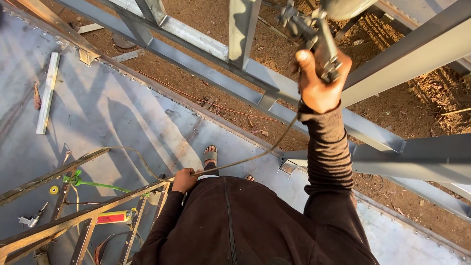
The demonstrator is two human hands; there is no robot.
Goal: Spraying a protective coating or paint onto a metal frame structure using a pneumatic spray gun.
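Note:
My right hand [319,81] is raised high and shut on a metal spray gun [311,29], its nozzle aimed at the grey steel frame bars [206,73]. A thin hose [245,159] runs down from the gun to my left hand [184,179]. That hand is shut on the hose, low beside a rusty ladder rail [83,213]. Both arms wear dark brown sleeves. My sandalled foot [210,155] stands on the grey metal sheet floor [122,118] below.
A rusty metal ladder frame [64,225] crosses the lower left. On the floor lie a light metal strip [47,93], a green cord [98,185], a yellow-and-red level [115,217], a small yellow tape roll [54,190] and a hand tool [32,219]. Bare brown soil [402,103] lies beyond the floor's riveted edge.

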